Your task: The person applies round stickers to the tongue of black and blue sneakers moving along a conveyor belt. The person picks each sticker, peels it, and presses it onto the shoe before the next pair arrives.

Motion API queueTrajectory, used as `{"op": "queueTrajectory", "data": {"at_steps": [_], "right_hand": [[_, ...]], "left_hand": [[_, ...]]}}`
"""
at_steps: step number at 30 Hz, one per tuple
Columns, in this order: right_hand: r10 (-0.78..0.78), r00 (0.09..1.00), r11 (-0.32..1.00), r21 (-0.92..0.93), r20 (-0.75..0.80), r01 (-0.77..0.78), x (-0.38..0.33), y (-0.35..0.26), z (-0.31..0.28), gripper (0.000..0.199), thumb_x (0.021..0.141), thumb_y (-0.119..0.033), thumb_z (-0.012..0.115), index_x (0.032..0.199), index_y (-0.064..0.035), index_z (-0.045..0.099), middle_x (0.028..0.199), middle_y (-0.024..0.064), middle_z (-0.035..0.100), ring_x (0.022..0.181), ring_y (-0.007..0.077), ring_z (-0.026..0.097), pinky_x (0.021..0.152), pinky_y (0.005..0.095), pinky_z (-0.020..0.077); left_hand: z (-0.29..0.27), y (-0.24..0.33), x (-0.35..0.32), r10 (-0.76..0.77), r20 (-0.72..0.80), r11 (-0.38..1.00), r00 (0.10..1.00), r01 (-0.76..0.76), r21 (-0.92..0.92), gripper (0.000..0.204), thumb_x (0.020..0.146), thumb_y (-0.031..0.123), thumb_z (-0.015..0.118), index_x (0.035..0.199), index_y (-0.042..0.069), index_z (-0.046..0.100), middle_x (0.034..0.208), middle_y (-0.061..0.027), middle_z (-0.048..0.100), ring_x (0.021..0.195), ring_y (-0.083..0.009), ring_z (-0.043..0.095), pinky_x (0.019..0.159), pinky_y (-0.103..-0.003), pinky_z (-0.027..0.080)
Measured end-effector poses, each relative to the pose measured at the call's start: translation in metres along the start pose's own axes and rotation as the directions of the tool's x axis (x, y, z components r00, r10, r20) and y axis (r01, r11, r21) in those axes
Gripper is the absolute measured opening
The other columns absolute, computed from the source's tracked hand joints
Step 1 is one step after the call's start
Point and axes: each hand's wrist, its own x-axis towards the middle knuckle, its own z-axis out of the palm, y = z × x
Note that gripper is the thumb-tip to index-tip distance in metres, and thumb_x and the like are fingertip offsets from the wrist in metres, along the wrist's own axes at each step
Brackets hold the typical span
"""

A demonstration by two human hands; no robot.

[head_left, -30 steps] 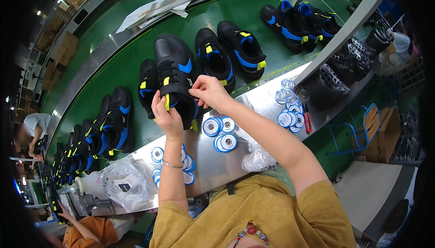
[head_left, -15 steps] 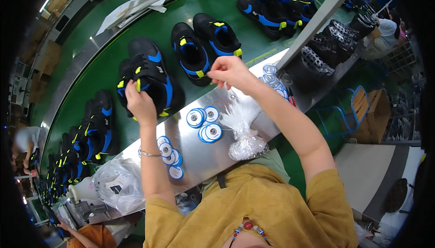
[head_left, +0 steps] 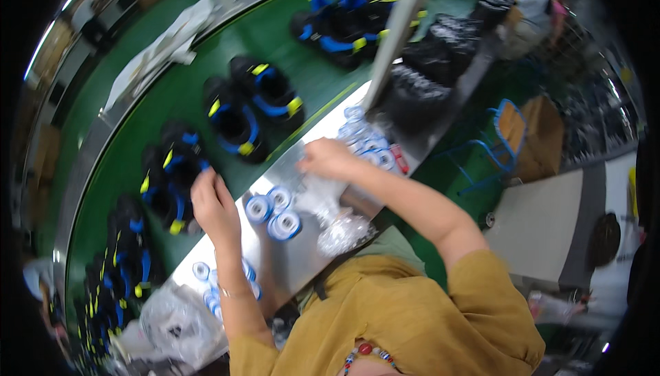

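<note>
My left hand (head_left: 214, 207) is at the near side of a black shoe pair (head_left: 180, 163) with blue and yellow trim; its blurred fingers look loosely apart, holding nothing I can see. Over a metal shelf my right hand (head_left: 328, 159) is closed in a pinch. It is at the upper end of a bundle of clear plastic strands (head_left: 323, 194), whose lower part is a shiny clump (head_left: 346, 234). Whatever its fingertips hold is hidden. Between my hands lie several round blue-and-white tags (head_left: 284, 225). Another shoe pair (head_left: 230, 122) stands farther off on the green belt.
More round tags lie by my left forearm and near a red object (head_left: 399, 159). A clear plastic bag (head_left: 180, 324) sits at the shelf's left end. A grey post (head_left: 399, 39) rises beyond my right hand. Shoes line the belt (head_left: 275, 39); a blue-framed chair (head_left: 505, 135) stands right.
The whole view has shifted, with the shoes now farther left. My right hand has come back from beside a shoe to the strand bundle. My left hand has drawn back from the shoe's opening.
</note>
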Motion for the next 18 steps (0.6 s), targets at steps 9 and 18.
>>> {"op": "queueTrajectory", "data": {"at_steps": [9, 18], "right_hand": [[0.017, 0.984, 0.998, 0.065, -0.175, -0.006, -0.002, 0.000, 0.008, 0.020, 0.072, -0.017, 0.063, 0.079, -0.0007, 0.070, 0.084, 0.0198, 0.069, 0.084, 0.0371, 0.067, 0.072, 0.0444, 0.0536], [-0.116, 0.967, 0.371, 0.893, -0.226, 0.254, -0.036, 0.006, -0.001, 0.010, 0.091, -0.014, 0.061, 0.088, -0.0044, 0.061, 0.075, 0.0031, 0.064, 0.065, 0.0073, 0.058, 0.055, 0.0219, 0.0453]], "left_hand": [[0.037, 0.093, -0.071, 0.148, 0.396, 0.971, 0.906, -0.057, -0.231, 0.029, 0.085, 0.005, 0.064, 0.112, -0.004, 0.059, 0.113, -0.0234, 0.060, 0.105, -0.0402, 0.057, 0.090, -0.043, 0.046], [0.064, 0.112, -0.095, 0.191, 0.589, 0.979, 0.785, -0.109, -0.172, 0.055, 0.090, 0.022, 0.060, 0.137, -0.002, 0.043, 0.145, -0.0309, 0.032, 0.136, -0.0439, 0.031, 0.110, -0.054, 0.026]]}}
